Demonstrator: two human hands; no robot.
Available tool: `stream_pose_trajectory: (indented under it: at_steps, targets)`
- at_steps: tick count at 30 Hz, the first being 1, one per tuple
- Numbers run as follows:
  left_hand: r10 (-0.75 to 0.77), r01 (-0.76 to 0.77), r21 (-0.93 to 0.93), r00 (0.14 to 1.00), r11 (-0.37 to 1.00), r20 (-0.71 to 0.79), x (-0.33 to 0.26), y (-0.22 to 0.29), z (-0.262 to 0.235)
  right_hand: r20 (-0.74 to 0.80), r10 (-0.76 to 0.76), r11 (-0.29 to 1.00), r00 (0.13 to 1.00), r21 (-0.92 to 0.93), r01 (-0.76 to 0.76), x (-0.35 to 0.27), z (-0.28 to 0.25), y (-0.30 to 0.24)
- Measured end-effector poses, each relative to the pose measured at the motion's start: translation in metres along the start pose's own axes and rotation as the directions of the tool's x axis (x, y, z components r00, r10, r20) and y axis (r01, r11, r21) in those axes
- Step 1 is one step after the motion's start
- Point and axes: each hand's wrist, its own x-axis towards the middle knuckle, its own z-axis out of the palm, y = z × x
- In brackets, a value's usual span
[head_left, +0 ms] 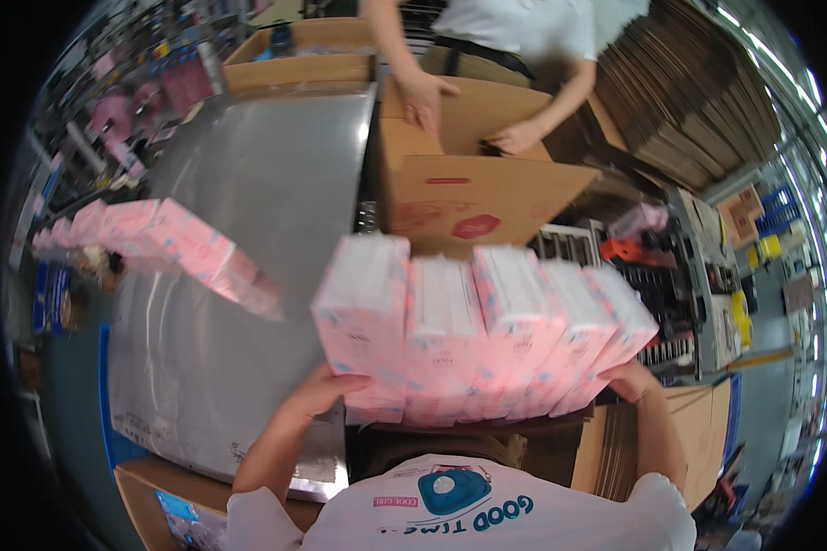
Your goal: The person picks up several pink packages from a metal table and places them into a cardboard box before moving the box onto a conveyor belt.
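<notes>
Between my two hands is a row of tissue packs (519,335), pink and white, soft-wrapped and standing side by side. My left hand (333,387) presses against the left end of the row, low down. At the right end, my right hand (630,378) grips the lower side of the last pack. The row is in front of my body, a little blurred, with uneven tops. Just beyond it stands an open cardboard box (487,197). A co-worker across from me has one hand (425,99) at its left flap and the other hand (516,138) at its opening.
On the left is a metal table (248,174), with another line of pink packs (170,230) over its left side. An open carton (299,69) sits at its far end. Stacked flat cardboard (689,83) stands at the far right. More cardboard (689,432) lies near my right arm.
</notes>
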Motion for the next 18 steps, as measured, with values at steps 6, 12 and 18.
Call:
stream_pose_trajectory:
  at_steps: [6,12,18]
  targets:
    - [-0.227,0.232,0.011,0.958,0.973,-0.178,0.065,-0.153,0.03,-0.45,0.007,0.964,0.893,-0.235,-0.126,0.013,-0.05,0.196]
    - [-0.063,0.102,0.143,0.965,0.984,-0.254,0.062,-0.095,0.05,-0.389,-0.125,0.92,0.913,-0.39,-0.04,0.014,-0.028,0.119]
    - [0.549,-0.096,0.992,0.827,-0.08,0.124,0.073,-0.039,0.106,-0.05,-0.406,0.224,0.912,-0.973,0.047,0.059,0.022,0.084]
